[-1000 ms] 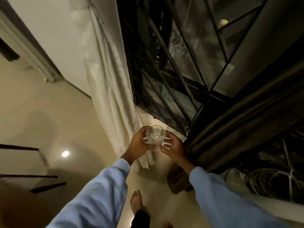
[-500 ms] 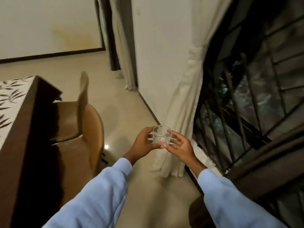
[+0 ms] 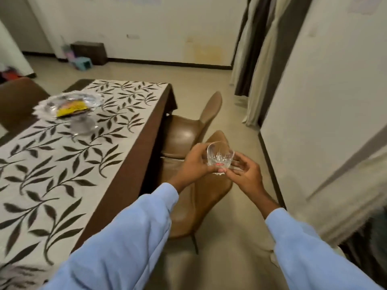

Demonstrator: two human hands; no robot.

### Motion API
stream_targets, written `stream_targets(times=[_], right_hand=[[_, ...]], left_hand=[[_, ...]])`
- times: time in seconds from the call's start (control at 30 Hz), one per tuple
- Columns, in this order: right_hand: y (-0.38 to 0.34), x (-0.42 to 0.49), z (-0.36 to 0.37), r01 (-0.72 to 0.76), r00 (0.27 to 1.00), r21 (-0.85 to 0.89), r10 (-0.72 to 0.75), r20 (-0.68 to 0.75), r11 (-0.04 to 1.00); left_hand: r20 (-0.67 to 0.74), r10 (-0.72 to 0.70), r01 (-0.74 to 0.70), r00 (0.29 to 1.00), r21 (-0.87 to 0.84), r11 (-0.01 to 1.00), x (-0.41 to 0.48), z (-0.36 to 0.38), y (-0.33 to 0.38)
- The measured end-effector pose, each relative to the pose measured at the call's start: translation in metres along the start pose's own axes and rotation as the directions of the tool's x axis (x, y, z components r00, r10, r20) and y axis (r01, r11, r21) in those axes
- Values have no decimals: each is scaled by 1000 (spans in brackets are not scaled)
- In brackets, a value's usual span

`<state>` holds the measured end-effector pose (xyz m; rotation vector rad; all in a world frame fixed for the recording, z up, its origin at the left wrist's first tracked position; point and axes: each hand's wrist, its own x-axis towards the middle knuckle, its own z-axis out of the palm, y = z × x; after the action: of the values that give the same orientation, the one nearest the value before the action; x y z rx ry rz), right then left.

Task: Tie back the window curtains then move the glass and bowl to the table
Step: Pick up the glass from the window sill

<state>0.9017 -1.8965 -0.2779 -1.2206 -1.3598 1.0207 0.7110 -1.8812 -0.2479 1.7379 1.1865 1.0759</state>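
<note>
Both hands hold a clear cut-glass tumbler (image 3: 219,159) in the air, just right of the dark wooden table (image 3: 134,151).
The left hand (image 3: 194,165) wraps round the tumbler's side and the right hand (image 3: 246,174) pinches near its base with curled fingers. The glass is upright above the near tan leather chair (image 3: 201,201), clear of the tabletop. On the white leaf-patterned cloth (image 3: 62,164), far left, stands a clear glass pedestal bowl (image 3: 69,105) with something yellow inside.
</note>
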Motion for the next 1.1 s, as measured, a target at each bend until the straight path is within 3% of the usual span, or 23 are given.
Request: stream_targets(times=[0.3,0.57,0.9,1.1], right_hand=[[-18,53,169,44,928,20,-48,369,999],[-11,78,279,-38,800,30,13,600,999],[29,149,350,-123,693,-38,113,712,992],[55,181,376,-85,635,-132,156,756,988]], left_hand=[[-306,-87,117,948,79,990,-48,-154,-36],[-534,-229,325,814,92,941,-78,-219,-92],[-640,-406,513,652,-23,858,-38,-250,-171],[-670,-427,559,608,-21,829,-18,-253,-204]])
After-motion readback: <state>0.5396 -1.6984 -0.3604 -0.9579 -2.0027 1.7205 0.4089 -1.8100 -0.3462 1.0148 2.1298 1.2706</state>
